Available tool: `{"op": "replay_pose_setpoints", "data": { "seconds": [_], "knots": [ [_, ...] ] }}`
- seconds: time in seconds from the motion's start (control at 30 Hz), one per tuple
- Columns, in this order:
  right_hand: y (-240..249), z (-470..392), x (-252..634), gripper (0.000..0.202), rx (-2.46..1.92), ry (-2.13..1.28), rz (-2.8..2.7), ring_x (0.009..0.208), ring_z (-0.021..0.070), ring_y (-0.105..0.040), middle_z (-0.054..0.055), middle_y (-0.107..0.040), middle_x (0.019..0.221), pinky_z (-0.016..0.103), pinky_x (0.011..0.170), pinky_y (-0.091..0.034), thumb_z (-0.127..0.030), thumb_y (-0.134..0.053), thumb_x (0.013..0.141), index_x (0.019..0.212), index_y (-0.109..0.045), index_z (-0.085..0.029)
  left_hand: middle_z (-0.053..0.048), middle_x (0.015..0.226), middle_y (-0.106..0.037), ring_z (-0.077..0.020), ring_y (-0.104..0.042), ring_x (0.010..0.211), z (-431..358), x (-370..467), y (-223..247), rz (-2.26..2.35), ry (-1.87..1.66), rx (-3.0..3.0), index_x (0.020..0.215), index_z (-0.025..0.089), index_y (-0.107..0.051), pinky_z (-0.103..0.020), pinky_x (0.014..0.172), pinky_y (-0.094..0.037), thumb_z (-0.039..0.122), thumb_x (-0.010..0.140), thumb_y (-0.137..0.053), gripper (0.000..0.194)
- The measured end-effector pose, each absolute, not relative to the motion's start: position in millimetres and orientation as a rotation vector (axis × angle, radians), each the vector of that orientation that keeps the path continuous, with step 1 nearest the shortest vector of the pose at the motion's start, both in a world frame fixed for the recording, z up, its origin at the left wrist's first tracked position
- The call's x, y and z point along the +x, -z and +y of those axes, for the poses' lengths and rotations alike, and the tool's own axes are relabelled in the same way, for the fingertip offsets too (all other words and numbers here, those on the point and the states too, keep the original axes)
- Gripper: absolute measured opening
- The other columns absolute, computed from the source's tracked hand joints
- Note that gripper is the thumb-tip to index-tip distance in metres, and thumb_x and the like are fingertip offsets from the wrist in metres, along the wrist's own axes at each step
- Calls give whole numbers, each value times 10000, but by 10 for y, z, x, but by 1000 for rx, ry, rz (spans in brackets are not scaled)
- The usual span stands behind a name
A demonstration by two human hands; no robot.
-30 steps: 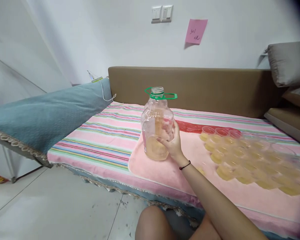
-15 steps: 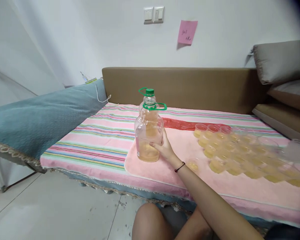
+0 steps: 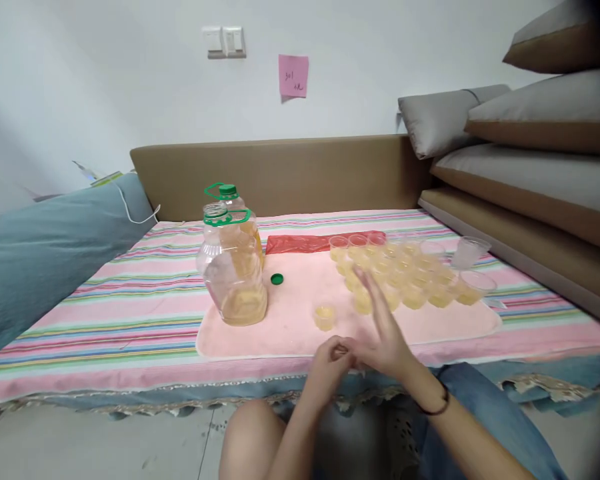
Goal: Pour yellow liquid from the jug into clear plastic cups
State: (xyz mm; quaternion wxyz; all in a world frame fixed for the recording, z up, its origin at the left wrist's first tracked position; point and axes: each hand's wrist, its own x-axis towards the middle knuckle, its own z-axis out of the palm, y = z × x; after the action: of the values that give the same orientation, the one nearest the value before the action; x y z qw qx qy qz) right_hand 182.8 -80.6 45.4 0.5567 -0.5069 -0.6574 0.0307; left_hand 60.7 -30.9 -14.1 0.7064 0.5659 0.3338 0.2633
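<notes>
- the small plastic cup (image 3: 324,318), holding pale yellow liquid, stands upright on the pink mat (image 3: 290,341), just beyond the hands and apart from the grouped cups, probably so it can be reached without knocking them.
- the left hand (image 3: 325,370) has its fingers curled in, thumb near forefinger; whether they pinch something small, i cannot tell.
- the right hand (image 3: 387,343) has its long fingers raised and extended, gripping nothing visible; its thumb side meets the left hand.
- the green screw cap (image 3: 277,279) lies on the mat near the uncapped jug (image 3: 235,290), likely handy for closing it.
- that jug stands upright, its level low; the capped jug (image 3: 253,230) sits just behind, out of the way.
- the grouped cups (image 3: 414,295) stand packed close, seemingly to save space and steady one another.
- the red plastic bag (image 3: 297,245) lies flat behind, by the striped cover (image 3: 155,317).
</notes>
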Motion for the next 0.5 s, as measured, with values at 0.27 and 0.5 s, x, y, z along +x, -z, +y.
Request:
{"op": "replay_pose_setpoints", "data": {
  "seconds": [0.27, 0.5],
  "knots": [
    [343, -1797, 2899, 158, -1538, 434, -1019, 966, 269, -687, 79, -741, 932, 531, 989, -485, -275, -628, 855, 974, -708, -209, 14, 698, -564, -158, -512, 678, -23, 391, 152, 1116, -949, 1620, 686, 207, -545, -276, 646, -375, 349, 674, -710, 218],
    [494, -1925, 2908, 154, -1628, 285, -1033, 648, 227, -718, 37, -757, 739, 352, 661, -582, -358, -691, 827, 871, -716, -213, -95, 1217, -590, -250, -567, 1153, 94, 683, 258, 1122, -1145, 1676, 1149, 230, -468, -403, 972, -442, 274, 613, -775, 618]
  ]
}}
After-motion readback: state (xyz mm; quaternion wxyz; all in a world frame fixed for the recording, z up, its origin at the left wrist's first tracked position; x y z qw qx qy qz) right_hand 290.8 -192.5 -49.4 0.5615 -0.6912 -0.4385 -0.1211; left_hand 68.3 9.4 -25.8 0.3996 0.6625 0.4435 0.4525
